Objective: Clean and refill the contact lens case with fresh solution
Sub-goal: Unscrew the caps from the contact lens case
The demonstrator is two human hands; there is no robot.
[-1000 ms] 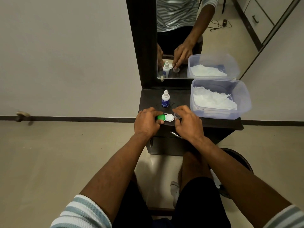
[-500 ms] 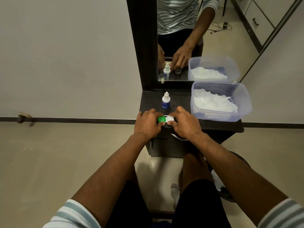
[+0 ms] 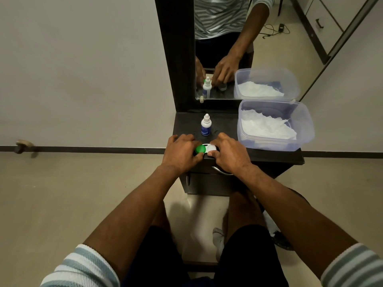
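A contact lens case (image 3: 206, 149) with a green cap on its left well and a white right side sits near the front edge of the dark dresser top (image 3: 223, 123). My left hand (image 3: 181, 155) grips the green-capped end. My right hand (image 3: 229, 155) holds the white end, its fingers covering much of it. A small solution bottle (image 3: 205, 125), white with a blue label and white nozzle cap, stands upright just behind the case.
A clear plastic tub (image 3: 275, 125) with white tissue inside fills the right of the dresser top. A mirror (image 3: 228, 48) in a dark frame rises behind. A drawer handle (image 3: 222, 171) shows below my right hand. My knees are under the dresser.
My right hand moved left from beside the case onto its white end. The left hand kept its hold on the green end.
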